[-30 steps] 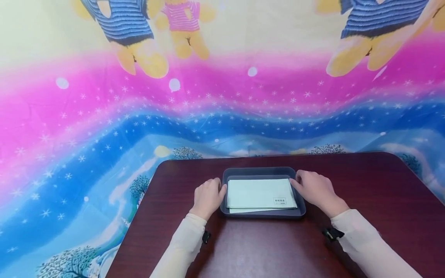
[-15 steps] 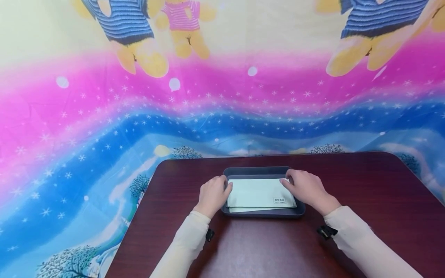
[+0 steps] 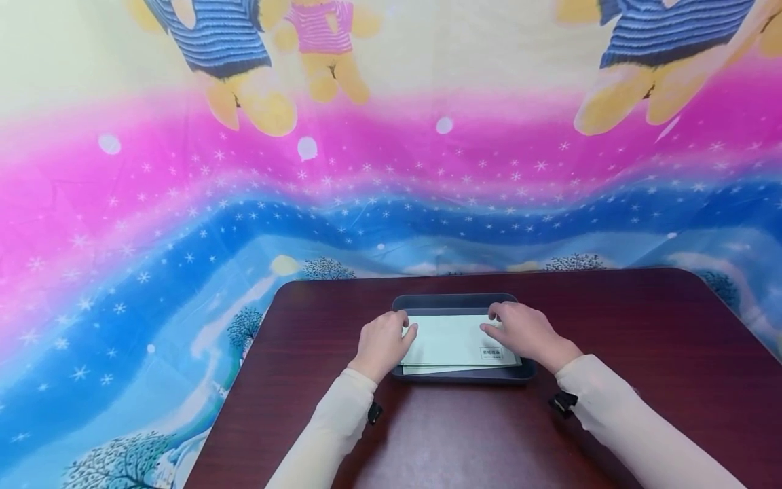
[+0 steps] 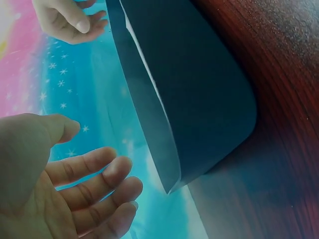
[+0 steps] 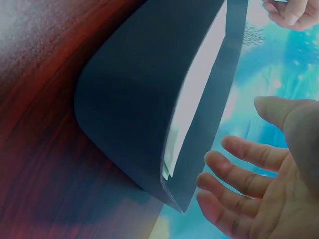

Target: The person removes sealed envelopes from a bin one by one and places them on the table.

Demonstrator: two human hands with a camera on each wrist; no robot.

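Observation:
A dark grey tray [image 3: 455, 299] stands on the table and holds a stack of pale green envelopes [image 3: 452, 339], the top one with a small printed box at its lower right corner. Over the tray's left end hovers my left hand [image 3: 380, 345]; in the left wrist view its fingers [image 4: 92, 189] are relaxed, apart from the tray wall [image 4: 199, 94]. My right hand [image 3: 528, 331] is above the right end, fingers [image 5: 239, 174] loosely bent beside the tray wall in the right wrist view. Neither hand holds anything. The lower envelopes are mostly hidden.
The dark red wooden table [image 3: 464, 435] extends around the tray on all sides. Behind it hangs a patterned cloth [image 3: 427, 170] with bears and snowflakes. Black wrist straps [image 3: 563, 403] sit at both sleeves.
Both hands have come off the tray's ends and moved inward, toward each other, over the envelopes. The tray and stack look almost unmoved.

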